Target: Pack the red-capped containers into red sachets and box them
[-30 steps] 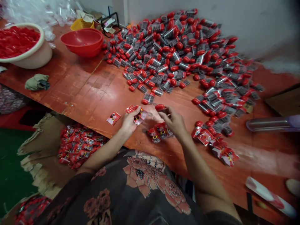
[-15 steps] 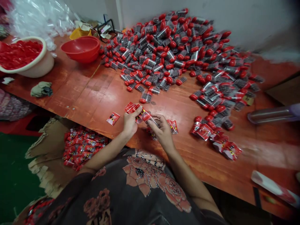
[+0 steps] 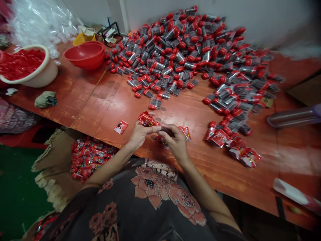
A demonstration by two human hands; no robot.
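Observation:
In front of my body, my left hand (image 3: 138,134) is closed on several small red printed packets (image 3: 145,118). My right hand (image 3: 178,144) pinches a clear red-capped tube with dark contents (image 3: 167,131), mostly covered by the fingers. The tube meets one of the packets between my hands, and my thumbs nearly touch; how far it is inside cannot be made out. Behind and beneath my right hand, filled packets (image 3: 185,132) lie on the table, partly hidden. A single flat packet (image 3: 121,127) lies left of my left hand.
A large heap of red-capped tubes (image 3: 165,63) covers the back of the table. More packets (image 3: 240,149) lie at right. Red bowls (image 3: 85,55) and a white tub (image 3: 47,72) of red pieces stand at left. Below the table edge, a torn carton (image 3: 54,164) holds filled packets (image 3: 91,159).
My right hand has brought the red-capped tube left to the packets in my left hand. My hands are now together, with the left thumb moved across. The view has shifted slightly.

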